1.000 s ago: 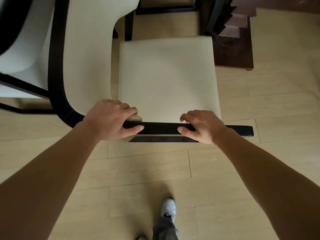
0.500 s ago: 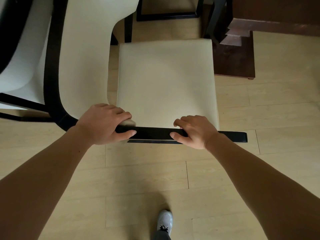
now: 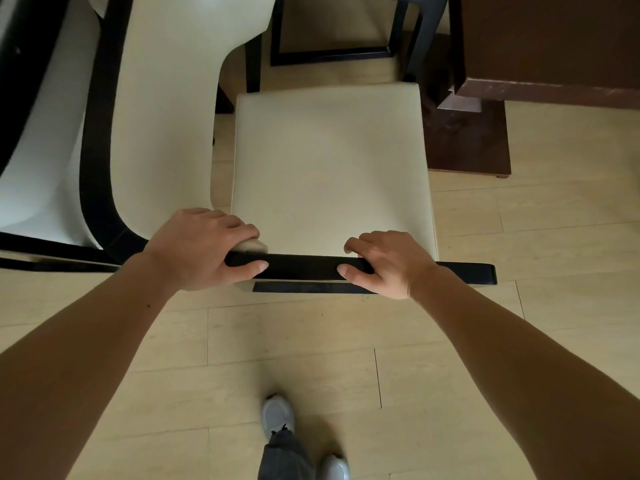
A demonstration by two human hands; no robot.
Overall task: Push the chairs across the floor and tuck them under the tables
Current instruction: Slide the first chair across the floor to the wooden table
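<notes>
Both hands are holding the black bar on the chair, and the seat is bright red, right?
Not quite: the seat is cream, not red, as the head view shows. The rest is right: the left hand and the right hand both hold the chair's black bar.

The cream chair (image 3: 329, 161) stands upright, its black back rail gripped under the fingers (image 3: 239, 225), its seat just beyond them. A second chair (image 3: 162, 116) stands left of them, the dark brown table (image 3: 554, 46) beyond on the right.

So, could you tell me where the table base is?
Head view, upper right: the table base stands on the floor, just right of the chair seat.
</notes>
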